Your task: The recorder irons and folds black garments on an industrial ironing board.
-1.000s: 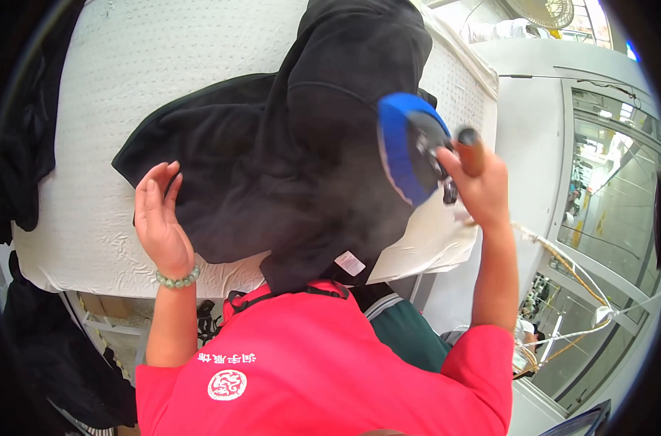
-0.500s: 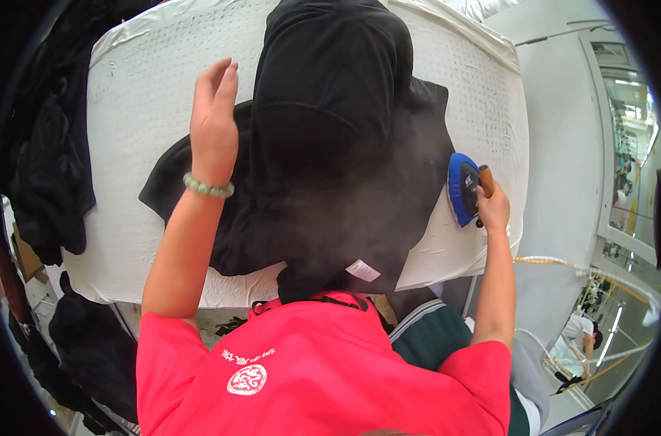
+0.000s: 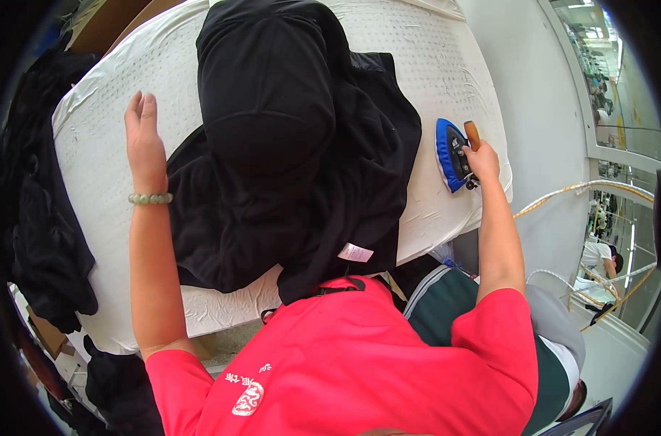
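A black cloth garment [image 3: 345, 167] lies spread on the white padded ironing table [image 3: 432, 218], its far part rounded like a hood. A small white label [image 3: 356, 252] lies on its near edge. My right hand [image 3: 483, 160] is wrapped round the brown handle of an iron [image 3: 452, 156] with a blue rim, right of the garment. The iron stands over the table's bare cover; I cannot tell if its sole touches. My left hand [image 3: 146, 142], with a bead bracelet on the wrist, is held out left of the garment, fingers stretched and nothing in them.
More black clothing [image 3: 43, 218] hangs along the table's left side. A white and yellow hose [image 3: 585, 187] runs off to the right, by a window [image 3: 628, 116]. Another person [image 3: 599, 261] is visible beyond the glass.
The view has shifted, and the garment sits farther left in it. My left hand has moved outward from the garment. The steam haze over the cloth has thinned. My right hand keeps the iron.
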Available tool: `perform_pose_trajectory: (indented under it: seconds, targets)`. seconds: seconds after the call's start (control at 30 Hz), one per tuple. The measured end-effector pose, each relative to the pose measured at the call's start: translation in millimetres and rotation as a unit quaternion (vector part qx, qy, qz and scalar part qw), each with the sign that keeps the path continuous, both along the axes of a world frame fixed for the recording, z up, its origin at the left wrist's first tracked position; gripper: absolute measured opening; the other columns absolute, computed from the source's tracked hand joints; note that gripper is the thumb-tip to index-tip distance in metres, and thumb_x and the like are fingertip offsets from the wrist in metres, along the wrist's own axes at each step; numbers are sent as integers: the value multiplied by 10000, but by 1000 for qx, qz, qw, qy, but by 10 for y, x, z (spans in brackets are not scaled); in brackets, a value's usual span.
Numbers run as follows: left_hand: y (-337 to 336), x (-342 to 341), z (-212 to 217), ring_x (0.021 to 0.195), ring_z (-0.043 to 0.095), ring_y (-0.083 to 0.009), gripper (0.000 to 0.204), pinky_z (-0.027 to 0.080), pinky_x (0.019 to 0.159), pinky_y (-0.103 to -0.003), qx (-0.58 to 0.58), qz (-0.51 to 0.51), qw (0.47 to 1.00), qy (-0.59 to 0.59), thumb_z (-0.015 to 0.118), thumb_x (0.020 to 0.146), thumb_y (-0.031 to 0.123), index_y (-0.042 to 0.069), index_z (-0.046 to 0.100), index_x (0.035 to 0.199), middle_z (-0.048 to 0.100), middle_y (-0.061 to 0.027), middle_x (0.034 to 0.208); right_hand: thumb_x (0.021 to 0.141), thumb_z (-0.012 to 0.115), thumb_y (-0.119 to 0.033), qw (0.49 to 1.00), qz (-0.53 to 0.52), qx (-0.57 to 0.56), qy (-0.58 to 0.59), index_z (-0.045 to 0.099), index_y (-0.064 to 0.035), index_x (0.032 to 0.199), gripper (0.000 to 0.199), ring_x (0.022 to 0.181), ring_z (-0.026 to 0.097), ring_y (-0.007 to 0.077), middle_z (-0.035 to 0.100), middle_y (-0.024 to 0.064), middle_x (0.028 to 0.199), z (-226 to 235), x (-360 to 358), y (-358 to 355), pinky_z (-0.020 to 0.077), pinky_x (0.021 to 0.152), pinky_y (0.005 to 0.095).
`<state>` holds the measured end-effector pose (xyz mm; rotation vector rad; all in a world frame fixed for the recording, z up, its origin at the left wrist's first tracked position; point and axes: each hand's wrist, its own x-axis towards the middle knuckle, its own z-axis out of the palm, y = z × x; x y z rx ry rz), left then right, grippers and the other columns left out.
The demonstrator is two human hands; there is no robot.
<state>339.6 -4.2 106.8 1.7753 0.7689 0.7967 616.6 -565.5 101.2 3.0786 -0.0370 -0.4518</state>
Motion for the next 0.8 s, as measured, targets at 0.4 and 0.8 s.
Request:
perform_pose_trajectory:
  seconds: [0.4,0.8]
  targets:
    - [-482,568,28,1517,218,-435,840,194,1238,-452,37,-25,998,52,426,1039,587,-42,252,1567,281,-314,1600,973,569,-592,783,159,589,-121,368,123,1474,896,1464,336,426,375,337,1533,95,-1278,3439,262,1216,445]
    - [-605,468,-31,1530,211,-405,848,183,1246,-433,22,-44,999,-13,411,1040,595,-36,237,1579,282,-265,1622,1010,554,-487,762,176,615,-97,403,54,1484,735,1457,358,401,395,265,1550,-17,-1348,3388,282,1206,415]
